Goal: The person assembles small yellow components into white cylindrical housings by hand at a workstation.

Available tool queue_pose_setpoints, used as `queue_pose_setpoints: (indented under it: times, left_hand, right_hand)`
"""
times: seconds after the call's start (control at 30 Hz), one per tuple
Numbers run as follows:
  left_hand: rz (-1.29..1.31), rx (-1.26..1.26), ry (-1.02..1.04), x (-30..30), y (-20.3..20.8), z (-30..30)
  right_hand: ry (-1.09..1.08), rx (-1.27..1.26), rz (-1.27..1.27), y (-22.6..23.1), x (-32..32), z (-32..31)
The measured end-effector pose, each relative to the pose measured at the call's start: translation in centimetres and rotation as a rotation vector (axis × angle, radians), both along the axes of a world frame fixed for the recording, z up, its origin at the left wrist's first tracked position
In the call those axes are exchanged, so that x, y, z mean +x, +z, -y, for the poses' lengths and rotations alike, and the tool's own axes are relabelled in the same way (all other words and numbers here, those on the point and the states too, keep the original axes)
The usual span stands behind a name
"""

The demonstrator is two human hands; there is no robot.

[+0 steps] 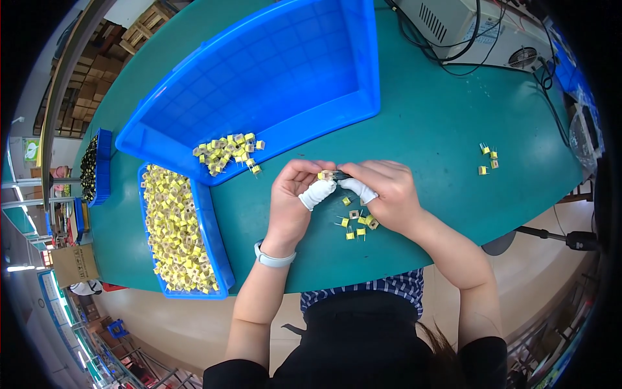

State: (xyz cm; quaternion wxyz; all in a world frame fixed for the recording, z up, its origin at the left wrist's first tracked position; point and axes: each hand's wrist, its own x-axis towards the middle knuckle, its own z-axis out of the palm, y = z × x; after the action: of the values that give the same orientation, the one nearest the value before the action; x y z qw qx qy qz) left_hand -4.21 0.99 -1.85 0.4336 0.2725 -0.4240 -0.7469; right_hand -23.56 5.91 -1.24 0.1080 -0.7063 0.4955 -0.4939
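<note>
My left hand (293, 198), with a pale band at the wrist and a white cover on the thumb, pinches a small yellow box-shaped component with wire leads (323, 175). My right hand (387, 193), its thumb also in a white cover, is closed on a small dark slim piece (339, 175) that meets the component. Fingers hide most of this piece, so its kind is unclear. Both hands meet above the table's middle. Just below them lies a loose group of similar yellow components (350, 235), leads pointing various ways.
A large blue bin (259, 71) lies tilted at the back, yellow components at its near-left corner. A smaller blue bin (223, 259) full of them stands left. Several more (494, 164) lie right on the green table (440, 149). A boxy instrument (479, 39) with black cables sits back right.
</note>
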Motion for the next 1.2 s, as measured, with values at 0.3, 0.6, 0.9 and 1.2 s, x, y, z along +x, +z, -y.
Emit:
queue_pose_setpoints:
  times: [0.3, 0.6, 0.9, 1.2]
  left_hand:
    - [0.109, 0.017, 0.055, -0.2, 0.6, -0.1]
    - [-0.037, 0.028, -0.019, -0.1, 0.6, 0.0]
    - [0.013, 0.036, -0.070, 0.0, 0.5, -0.2]
    - [-0.238, 0.395, -0.208, 0.1, 1.2, 0.4]
  right_hand:
    - [0.002, 0.006, -0.003, 0.2, 0.0, 0.0]
    - [0.034, 0.003, 0.013, 0.4, 0.1, 0.1]
    - [0.072, 0.019, 0.002, 0.1, 0.0, 0.1]
    - [0.046, 0.026, 0.005, 0.1, -0.2, 0.0]
